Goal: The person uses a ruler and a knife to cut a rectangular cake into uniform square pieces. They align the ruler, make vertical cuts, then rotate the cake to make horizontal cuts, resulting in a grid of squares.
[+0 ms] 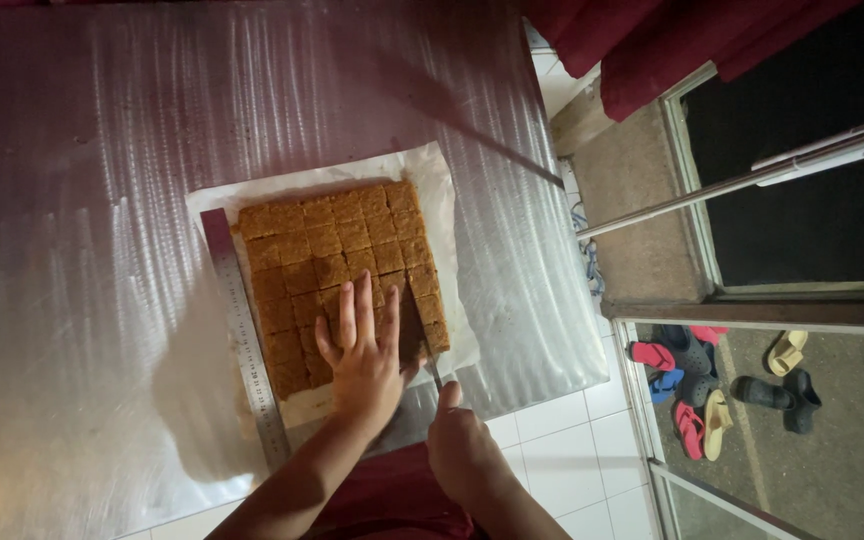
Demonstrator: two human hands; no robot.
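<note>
A brown slab of cake (337, 260), scored into many small squares, lies on white paper (432, 190) on a shiny metal table (102, 200). My left hand (362, 350) rests flat on the slab's near part, fingers spread. My right hand (462, 450) grips a knife (430, 362) whose blade cuts along the slab's right side, close to my left thumb. A long steel ruler (242, 340) lies against the slab's left edge.
The table's right edge runs diagonally near the paper. Beyond it lie white floor tiles (572, 440), a doorway with a dark opening, red curtains (672, 40), a white pole (752, 175), and several sandals and shoes (712, 385) on the ground.
</note>
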